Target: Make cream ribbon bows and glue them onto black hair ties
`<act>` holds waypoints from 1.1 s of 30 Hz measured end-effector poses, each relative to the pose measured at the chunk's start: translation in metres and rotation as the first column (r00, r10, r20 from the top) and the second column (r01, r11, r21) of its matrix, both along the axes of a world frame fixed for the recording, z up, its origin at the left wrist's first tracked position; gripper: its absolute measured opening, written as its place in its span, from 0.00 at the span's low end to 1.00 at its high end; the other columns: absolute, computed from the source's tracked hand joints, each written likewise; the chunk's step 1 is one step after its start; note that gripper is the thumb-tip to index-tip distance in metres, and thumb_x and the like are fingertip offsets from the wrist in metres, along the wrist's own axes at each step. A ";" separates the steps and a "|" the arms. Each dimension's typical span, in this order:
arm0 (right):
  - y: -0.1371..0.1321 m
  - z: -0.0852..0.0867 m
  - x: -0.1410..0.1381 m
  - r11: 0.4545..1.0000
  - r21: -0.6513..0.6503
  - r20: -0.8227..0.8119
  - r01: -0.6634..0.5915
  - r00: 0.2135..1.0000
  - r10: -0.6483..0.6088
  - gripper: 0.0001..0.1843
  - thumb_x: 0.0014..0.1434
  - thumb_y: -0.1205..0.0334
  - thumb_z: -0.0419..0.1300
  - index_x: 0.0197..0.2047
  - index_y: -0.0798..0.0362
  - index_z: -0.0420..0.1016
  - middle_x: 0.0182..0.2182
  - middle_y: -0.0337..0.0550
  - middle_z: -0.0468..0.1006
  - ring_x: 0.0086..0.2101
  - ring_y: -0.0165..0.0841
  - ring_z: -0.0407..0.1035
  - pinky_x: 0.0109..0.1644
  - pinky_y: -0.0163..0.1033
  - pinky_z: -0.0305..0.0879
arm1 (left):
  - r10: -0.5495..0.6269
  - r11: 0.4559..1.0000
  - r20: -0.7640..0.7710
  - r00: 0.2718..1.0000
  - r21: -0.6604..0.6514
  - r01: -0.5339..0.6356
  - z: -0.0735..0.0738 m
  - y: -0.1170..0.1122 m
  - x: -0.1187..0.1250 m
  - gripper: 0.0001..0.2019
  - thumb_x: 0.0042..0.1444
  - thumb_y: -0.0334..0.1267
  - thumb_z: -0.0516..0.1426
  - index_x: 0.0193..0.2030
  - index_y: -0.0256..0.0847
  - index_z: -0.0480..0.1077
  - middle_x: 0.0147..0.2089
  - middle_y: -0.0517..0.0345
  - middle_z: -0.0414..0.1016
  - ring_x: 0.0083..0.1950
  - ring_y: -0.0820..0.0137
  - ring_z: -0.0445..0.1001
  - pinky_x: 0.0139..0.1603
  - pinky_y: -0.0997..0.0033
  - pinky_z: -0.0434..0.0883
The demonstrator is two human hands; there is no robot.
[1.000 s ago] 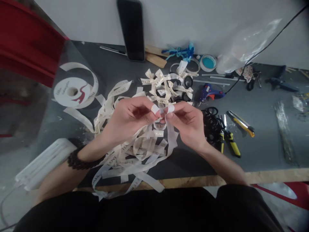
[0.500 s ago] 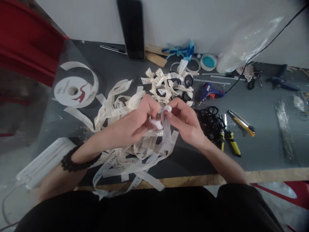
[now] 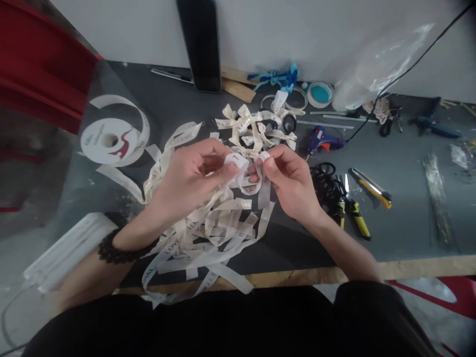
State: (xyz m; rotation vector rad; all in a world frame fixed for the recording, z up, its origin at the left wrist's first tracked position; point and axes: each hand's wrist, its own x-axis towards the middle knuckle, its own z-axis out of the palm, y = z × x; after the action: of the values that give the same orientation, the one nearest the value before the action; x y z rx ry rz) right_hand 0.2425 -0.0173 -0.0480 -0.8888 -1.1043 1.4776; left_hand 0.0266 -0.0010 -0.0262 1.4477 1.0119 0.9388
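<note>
Above a heap of cut ribbon (image 3: pixel 219 233) on the bench (image 3: pixel 401 208), the left hand (image 3: pixel 189 176) and right hand (image 3: pixel 292 183) pinch a ribbon strip (image 3: pixel 241 166) into loops, fingers closed on it. Seemingly mid-bow, it needs a firm centre pinch. Finished bows (image 3: pixel 253 130) lie beyond.

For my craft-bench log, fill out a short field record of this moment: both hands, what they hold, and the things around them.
left hand: pinches one loop of the ribbon strip
right hand: pinches the other loop of the same strip
under the hands: ribbon pile on the grey table
beyond the hands: finished bows; phone leaning on the wall
left of pile: ribbon spool
right of hands: blue glue gun, black rings, yellow-handled pliers, utility knife
</note>
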 end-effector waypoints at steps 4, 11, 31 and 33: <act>-0.001 0.002 0.003 0.996 0.083 0.142 0.037 0.989 -0.049 0.08 0.67 0.56 0.70 0.41 0.50 0.79 0.34 0.38 0.85 0.34 0.31 0.80 0.42 0.38 0.80 | 0.025 1.000 -0.126 0.992 0.006 -0.024 0.005 0.004 -0.006 0.08 0.62 0.43 0.69 0.39 0.42 0.79 0.40 0.55 0.81 0.41 0.65 0.80 0.42 0.67 0.76; 0.004 0.005 0.013 0.968 0.189 0.164 0.166 0.966 -0.198 0.08 0.65 0.57 0.72 0.43 0.46 0.76 0.36 0.36 0.86 0.34 0.31 0.82 0.42 0.38 0.81 | -0.049 0.999 -0.218 0.975 -0.020 0.045 0.004 0.014 -0.021 0.12 0.70 0.41 0.60 0.57 0.49 0.69 0.32 0.60 0.76 0.33 0.65 0.77 0.33 0.67 0.69; 0.013 0.021 0.030 0.954 0.195 0.133 0.226 0.958 -0.254 0.17 0.60 0.50 0.76 0.49 0.43 0.80 0.34 0.35 0.85 0.31 0.32 0.80 0.40 0.42 0.82 | -0.044 0.947 -0.548 0.835 0.244 0.209 0.016 0.010 -0.028 0.06 0.64 0.42 0.66 0.36 0.50 0.85 0.32 0.62 0.86 0.31 0.65 0.80 0.35 0.69 0.69; 0.013 0.022 0.029 0.962 0.178 0.119 0.208 0.966 -0.231 0.15 0.61 0.52 0.76 0.48 0.44 0.81 0.34 0.35 0.84 0.31 0.31 0.79 0.41 0.41 0.81 | -0.124 0.934 -0.558 0.820 0.213 0.287 0.016 0.015 -0.033 0.06 0.62 0.46 0.67 0.36 0.51 0.86 0.35 0.61 0.86 0.31 0.65 0.80 0.34 0.70 0.69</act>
State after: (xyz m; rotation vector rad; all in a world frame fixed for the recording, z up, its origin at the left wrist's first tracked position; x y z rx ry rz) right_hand 0.2711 -0.0047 -0.0263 -0.9747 -1.1703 1.1392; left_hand -0.0065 0.0137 -0.0099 2.1020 1.1125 0.5329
